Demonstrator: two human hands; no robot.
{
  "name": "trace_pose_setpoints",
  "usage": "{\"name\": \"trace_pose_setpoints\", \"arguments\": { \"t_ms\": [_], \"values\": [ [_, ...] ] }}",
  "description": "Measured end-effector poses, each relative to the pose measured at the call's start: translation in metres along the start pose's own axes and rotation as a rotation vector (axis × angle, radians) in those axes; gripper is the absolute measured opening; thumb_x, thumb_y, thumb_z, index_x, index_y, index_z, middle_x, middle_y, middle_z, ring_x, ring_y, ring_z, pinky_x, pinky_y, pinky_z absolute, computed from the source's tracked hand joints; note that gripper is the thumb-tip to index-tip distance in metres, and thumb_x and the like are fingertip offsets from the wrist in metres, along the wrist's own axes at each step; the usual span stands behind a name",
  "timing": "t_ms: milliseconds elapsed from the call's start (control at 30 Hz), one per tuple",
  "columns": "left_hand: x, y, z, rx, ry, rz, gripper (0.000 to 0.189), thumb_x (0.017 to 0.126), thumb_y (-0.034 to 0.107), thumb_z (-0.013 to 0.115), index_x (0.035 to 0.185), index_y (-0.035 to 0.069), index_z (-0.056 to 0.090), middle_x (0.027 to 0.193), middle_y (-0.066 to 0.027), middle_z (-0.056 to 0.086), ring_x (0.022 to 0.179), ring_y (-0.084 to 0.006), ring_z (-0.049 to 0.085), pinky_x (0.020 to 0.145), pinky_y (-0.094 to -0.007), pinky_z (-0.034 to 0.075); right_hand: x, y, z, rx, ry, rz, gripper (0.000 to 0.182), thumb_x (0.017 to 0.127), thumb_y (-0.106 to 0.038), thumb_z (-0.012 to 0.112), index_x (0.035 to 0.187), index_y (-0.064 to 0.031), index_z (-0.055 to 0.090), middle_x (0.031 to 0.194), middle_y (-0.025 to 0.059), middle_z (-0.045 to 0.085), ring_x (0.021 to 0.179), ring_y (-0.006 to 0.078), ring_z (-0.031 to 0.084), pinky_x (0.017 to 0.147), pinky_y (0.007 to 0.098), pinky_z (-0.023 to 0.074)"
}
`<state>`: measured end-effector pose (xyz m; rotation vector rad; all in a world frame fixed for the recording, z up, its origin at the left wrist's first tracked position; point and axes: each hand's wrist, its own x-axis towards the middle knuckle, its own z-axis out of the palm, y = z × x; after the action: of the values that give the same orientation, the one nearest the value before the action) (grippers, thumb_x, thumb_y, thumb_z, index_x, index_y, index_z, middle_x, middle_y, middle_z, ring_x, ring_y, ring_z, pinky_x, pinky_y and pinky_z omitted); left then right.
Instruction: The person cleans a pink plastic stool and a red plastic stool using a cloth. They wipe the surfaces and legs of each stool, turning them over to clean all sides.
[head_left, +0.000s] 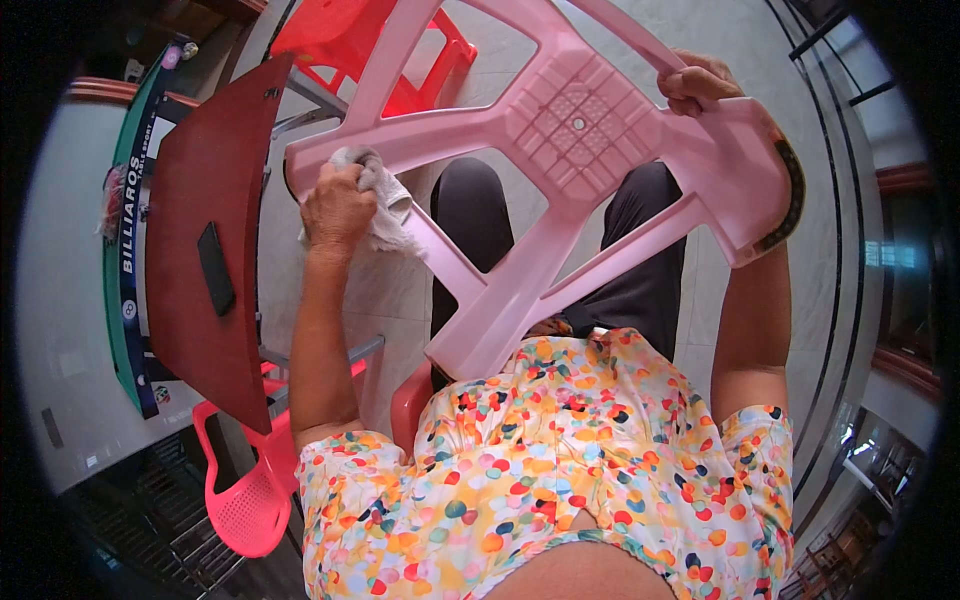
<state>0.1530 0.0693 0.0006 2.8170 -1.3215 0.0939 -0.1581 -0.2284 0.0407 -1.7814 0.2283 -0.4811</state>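
Observation:
A pink plastic stool (480, 124) lies over my lap with its underside facing up, so the ribbed back of the seat and the splayed legs show. My left hand (339, 204) grips a bunched white-and-grey cloth (386, 199) against the leg on the left. On the far right side, my right hand (697, 81) holds the stool by a thin bar beside another leg, its fingers wrapped around the bar. One broad leg end on the right has a dark, dirty-looking rim (791, 187). Part of the stool runs out of the top of the view.
To my left stands a dark red folding table (202, 172) with a black phone-like object (216, 268) on it. Beyond it is a tabletop billiards set (133, 247). A red plastic stool (334, 34) is ahead, and a pink plastic chair (251, 495) sits at lower left.

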Motion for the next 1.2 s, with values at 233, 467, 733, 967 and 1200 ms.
{"name": "trace_pose_setpoints", "arguments": {
  "t_ms": [233, 467, 733, 967, 1200],
  "values": [
    [-0.024, 0.016, 0.017, 0.051, -0.149, 0.014, 0.026, 0.069, 0.022, 0.06, 0.09, 0.008, 0.064, 0.098, -0.0162, 0.056, 0.084, -0.0368, 0.061, 0.076, -0.0468, 0.049, 0.0, 0.003, 0.01, -0.019, 0.015, -0.053, 0.047, 0.079, -0.04, 0.062, 0.112, -0.0061, 0.055, 0.096, 0.007, 0.053, 0.082, 0.0109, 0.05, 0.071, 0.0195, 0.0398],
    [-0.052, 0.028, 0.007, -0.292, -0.426, 0.146, 0.026, 0.065, 0.025, 0.059, 0.081, 0.007, 0.067, 0.084, -0.0167, 0.065, 0.081, -0.0328, 0.062, 0.076, -0.0417, 0.048, 0.0, 0.001, 0.011, -0.03, 0.032, -0.067, 0.05, 0.077, -0.041, 0.063, 0.112, -0.0067, 0.055, 0.096, 0.0075, 0.054, 0.082, 0.0115, 0.051, 0.07, 0.0196, 0.0408],
    [-0.072, 0.037, -0.005, -0.279, -0.524, 0.246, 0.029, 0.062, 0.022, 0.059, 0.086, 0.008, 0.067, 0.087, -0.0154, 0.065, 0.083, -0.0325, 0.062, 0.077, -0.0411, 0.048, 0.0, -0.002, 0.017, -0.037, 0.043, -0.122, 0.052, 0.076, -0.043, 0.065, 0.113, -0.0073, 0.054, 0.097, 0.0081, 0.055, 0.081, 0.0122, 0.052, 0.07, 0.0196, 0.0419],
    [-0.079, 0.037, -0.003, -0.34, -0.603, 0.309, 0.033, 0.06, 0.023, 0.059, 0.089, 0.009, 0.067, 0.088, -0.0154, 0.064, 0.083, -0.0328, 0.061, 0.079, -0.0405, 0.048, -0.004, -0.005, 0.024, -0.066, 0.08, -0.197, 0.055, 0.074, -0.044, 0.066, 0.113, -0.0078, 0.054, 0.097, 0.0086, 0.056, 0.08, 0.0128, 0.054, 0.069, 0.0197, 0.0429],
    [-0.065, 0.026, 0.001, -0.377, -0.614, 0.122, 0.037, 0.063, 0.023, 0.06, 0.098, 0.013, 0.068, 0.09, -0.0151, 0.065, 0.083, -0.0322, 0.062, 0.08, -0.0392, 0.048, -0.005, -0.013, 0.03, -0.076, 0.103, -0.263, 0.057, 0.072, -0.045, 0.067, 0.114, -0.0084, 0.053, 0.098, 0.0091, 0.057, 0.079, 0.0134, 0.055, 0.069, 0.0197, 0.0439]
  ]
}}
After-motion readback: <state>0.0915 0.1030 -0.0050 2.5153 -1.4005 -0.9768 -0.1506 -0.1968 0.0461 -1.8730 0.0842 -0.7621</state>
